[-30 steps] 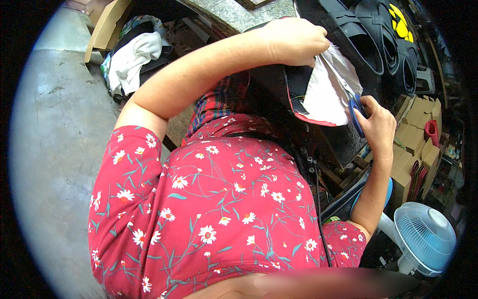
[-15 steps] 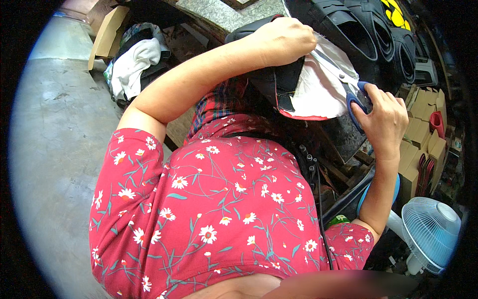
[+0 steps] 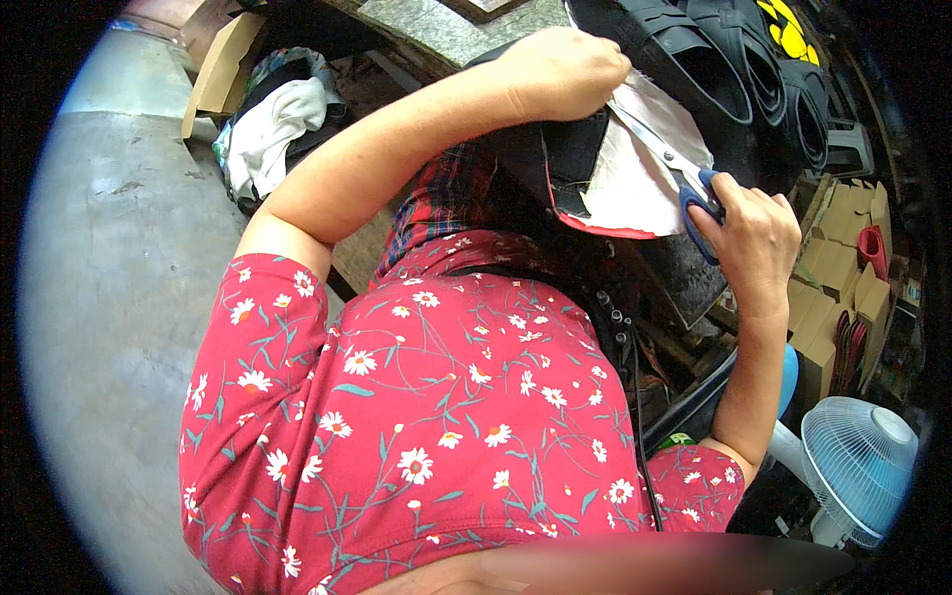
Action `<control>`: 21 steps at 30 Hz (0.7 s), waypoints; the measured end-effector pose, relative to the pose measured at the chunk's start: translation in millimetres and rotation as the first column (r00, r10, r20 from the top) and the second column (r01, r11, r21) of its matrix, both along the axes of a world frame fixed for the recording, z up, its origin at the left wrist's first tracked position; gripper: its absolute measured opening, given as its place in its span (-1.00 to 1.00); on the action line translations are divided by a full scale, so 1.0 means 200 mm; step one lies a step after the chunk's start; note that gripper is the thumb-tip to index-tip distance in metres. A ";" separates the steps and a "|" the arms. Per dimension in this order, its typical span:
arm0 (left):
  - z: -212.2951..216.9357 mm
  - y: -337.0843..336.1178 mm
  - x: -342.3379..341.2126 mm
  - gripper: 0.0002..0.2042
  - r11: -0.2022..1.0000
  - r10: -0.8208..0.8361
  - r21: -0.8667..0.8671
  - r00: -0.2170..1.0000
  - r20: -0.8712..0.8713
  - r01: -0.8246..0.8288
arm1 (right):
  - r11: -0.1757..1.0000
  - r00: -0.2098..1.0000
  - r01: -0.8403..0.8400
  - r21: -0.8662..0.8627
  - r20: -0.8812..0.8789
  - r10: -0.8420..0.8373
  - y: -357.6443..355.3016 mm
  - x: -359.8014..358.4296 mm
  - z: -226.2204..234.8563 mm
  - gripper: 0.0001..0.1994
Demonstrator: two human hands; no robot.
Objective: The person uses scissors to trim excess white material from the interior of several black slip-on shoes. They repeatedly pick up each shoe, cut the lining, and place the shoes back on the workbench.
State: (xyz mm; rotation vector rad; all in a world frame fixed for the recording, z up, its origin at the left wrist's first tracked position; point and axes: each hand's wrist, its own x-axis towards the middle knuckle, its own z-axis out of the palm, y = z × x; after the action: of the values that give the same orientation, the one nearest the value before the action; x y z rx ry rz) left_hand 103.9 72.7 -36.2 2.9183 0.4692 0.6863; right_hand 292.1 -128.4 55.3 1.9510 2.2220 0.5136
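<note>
Cluttered desk at upper frame: left hand clenched on shoe upper, which had shifted up-frame while right hand gripped blue-handled scissors.

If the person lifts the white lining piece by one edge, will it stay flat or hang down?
The white lining piece is probably floppy: it looks thin and bends over the black piece. Likely light, since the left hand pins it while the scissors cut.
</note>
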 end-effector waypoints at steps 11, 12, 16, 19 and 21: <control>-0.02 -0.03 -0.02 -0.85 0.997 0.029 0.068 0.998 -0.053 -0.025 | 0.999 0.997 0.000 0.040 -0.071 0.003 0.01 -0.03 0.00 -0.69; -0.02 -0.01 -0.02 -0.85 0.998 0.021 0.058 0.996 -0.082 -0.016 | 0.999 0.997 -0.006 0.048 -0.077 0.010 0.02 -0.03 0.00 -0.68; -0.06 0.03 -0.02 -0.83 0.991 -0.064 0.112 0.996 -0.067 0.071 | 0.999 0.999 -0.011 0.036 -0.046 0.013 0.04 -0.05 -0.03 -0.68; -0.06 0.01 -0.01 -0.82 0.993 -0.072 0.095 0.997 0.000 0.072 | 0.999 1.000 0.010 -0.031 -0.017 -0.010 0.03 -0.06 -0.03 -0.69; -0.02 -0.01 -0.02 -0.81 0.999 -0.013 0.041 0.999 0.033 0.012 | 1.000 1.000 -0.025 -0.013 -0.001 0.025 0.00 -0.05 -0.04 -0.70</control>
State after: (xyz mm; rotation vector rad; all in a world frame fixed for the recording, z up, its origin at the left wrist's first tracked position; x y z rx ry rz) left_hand 99.3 70.8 -39.6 2.9401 0.4382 0.7506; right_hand 282.1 -127.4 48.1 1.9196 2.2474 0.4999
